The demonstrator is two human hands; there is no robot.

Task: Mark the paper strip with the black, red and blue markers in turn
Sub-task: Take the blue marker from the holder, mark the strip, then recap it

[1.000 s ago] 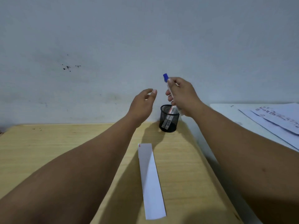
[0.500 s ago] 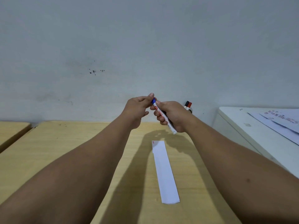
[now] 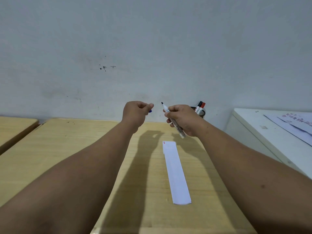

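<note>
The right hand (image 3: 181, 119) grips the uncapped blue marker (image 3: 173, 121), tip toward 11 o'clock; the left hand (image 3: 137, 114) pinches its cap (image 3: 150, 111), baring the nib for the paper strip (image 3: 176, 171).

We see two bare forearms, no sleeves, no watch, no rings or bands. Our left hand (image 3: 136, 114) is broad, its knuckles rounded, and the thumbnail beside the fingers (image 3: 143, 105) is short and plain. Our right hand (image 3: 183, 120) is bare too, nails short and unpainted on the fingers (image 3: 170, 114). Well back from those fingers, a small dark mole sits on the right forearm, with a fainter speck nearer the wrist. Both arms look smooth, with little visible hair.
</note>
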